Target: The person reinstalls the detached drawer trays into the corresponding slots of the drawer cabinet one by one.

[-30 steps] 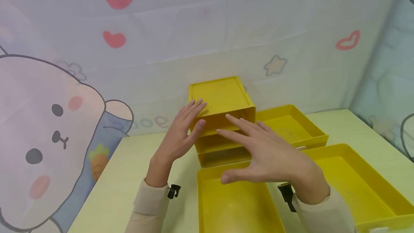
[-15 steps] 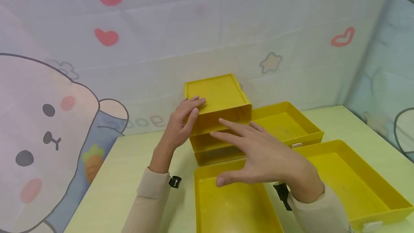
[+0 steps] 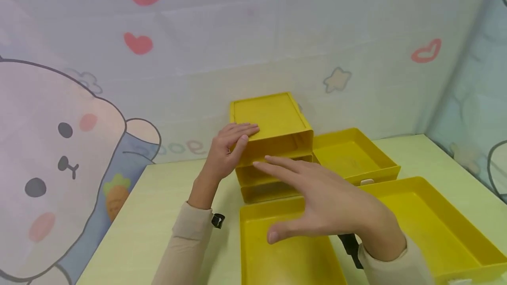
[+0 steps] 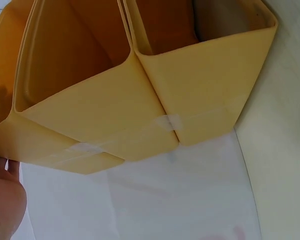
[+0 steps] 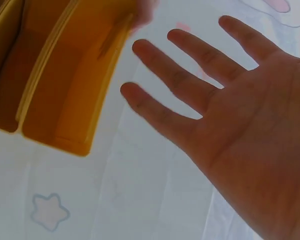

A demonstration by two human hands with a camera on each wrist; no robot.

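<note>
A yellow three-tier drawer case (image 3: 269,115) stands at the back, its open compartments facing me. My left hand (image 3: 225,151) rests on the case's front left top edge, with its fingers lying fairly straight across the top. In the left wrist view that hand (image 4: 5,200) touches the upper corner of the case (image 4: 205,85), and strips of clear tape cross its side. My right hand (image 3: 330,201) hovers in front of the case above a yellow drawer (image 3: 253,250), fingers spread and holding nothing. The right wrist view shows its bare palm (image 5: 260,120), apart from the case (image 5: 75,100).
Two more yellow drawers lie on the right of the pale table (image 3: 130,232): a rear drawer (image 3: 356,151) beside the case and a nearer drawer (image 3: 431,223). Behind the table hangs a printed cloth (image 3: 237,25), and another cloth (image 3: 475,82) closes the right side.
My left hand has come down from just above the case's front left edge onto its top. The right hand stays in the air, slightly lower. The drawers have not moved.
</note>
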